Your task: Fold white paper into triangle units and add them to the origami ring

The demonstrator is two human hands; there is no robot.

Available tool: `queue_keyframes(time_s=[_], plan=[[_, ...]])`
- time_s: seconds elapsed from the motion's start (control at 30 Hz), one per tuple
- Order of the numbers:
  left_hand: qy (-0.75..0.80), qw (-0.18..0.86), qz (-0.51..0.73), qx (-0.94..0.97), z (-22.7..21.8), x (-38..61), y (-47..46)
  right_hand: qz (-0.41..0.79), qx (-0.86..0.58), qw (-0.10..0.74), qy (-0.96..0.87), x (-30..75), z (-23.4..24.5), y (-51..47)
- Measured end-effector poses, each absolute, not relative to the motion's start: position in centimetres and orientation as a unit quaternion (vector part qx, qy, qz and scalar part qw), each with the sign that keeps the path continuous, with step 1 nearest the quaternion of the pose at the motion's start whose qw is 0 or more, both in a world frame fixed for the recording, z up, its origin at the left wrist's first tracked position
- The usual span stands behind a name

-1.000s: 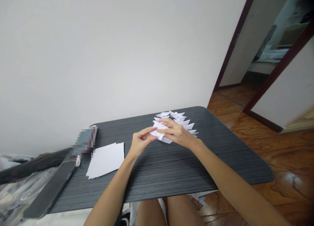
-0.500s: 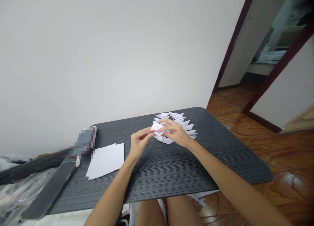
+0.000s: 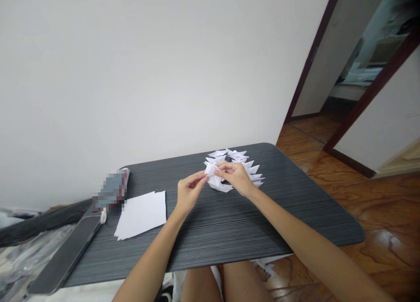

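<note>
A small piece of folded white paper (image 3: 211,169) is pinched between both hands above the dark table (image 3: 229,223). My left hand (image 3: 189,187) grips its left edge between thumb and fingers. From the right, my right hand (image 3: 236,176) is closed on the same piece, thumb in front and fingers behind. Several pointed folded paper pieces (image 3: 254,168) lie on the table in a rough ring just behind and beside the hands, partly hidden by them. Left of my left forearm lies a stack of flat white paper sheets (image 3: 142,215).
A phone-like dark slab (image 3: 67,254) lies along the table's left edge. Behind it is a pixelated object (image 3: 112,189). A white wall (image 3: 164,74) stands at the table's far side. To the right are a wooden floor (image 3: 390,245) and a doorway.
My right hand's fingers have drawn down and in around the folded paper, which has turned a little and shifted slightly right. My left hand keeps its pinch.
</note>
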State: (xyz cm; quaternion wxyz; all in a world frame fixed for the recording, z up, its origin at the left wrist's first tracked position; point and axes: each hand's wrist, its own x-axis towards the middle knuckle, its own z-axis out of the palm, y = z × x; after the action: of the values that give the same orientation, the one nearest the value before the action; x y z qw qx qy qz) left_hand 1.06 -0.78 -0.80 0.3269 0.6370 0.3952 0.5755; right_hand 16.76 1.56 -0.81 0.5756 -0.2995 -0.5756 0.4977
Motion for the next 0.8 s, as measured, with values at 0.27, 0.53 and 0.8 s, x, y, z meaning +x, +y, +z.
queue_keyframes(time_s=[0.27, 0.53, 0.8], plan=[[0.390, 0.380, 0.554, 0.630, -1.19, 1.42, -1.18, 0.549, -0.324, 0.564, -0.524, 16.98, -0.51, 1.54], [0.395, 0.415, 0.495, 0.653, -1.10, 1.34, -1.18, 0.509, -0.336, 0.541, -0.579, 17.00, -0.85, 1.71], [0.427, 0.388, 0.484, 0.657, -1.37, 1.38, -1.03, 0.492, -0.357, 0.518, -0.602, 16.74, -1.23, 1.61]])
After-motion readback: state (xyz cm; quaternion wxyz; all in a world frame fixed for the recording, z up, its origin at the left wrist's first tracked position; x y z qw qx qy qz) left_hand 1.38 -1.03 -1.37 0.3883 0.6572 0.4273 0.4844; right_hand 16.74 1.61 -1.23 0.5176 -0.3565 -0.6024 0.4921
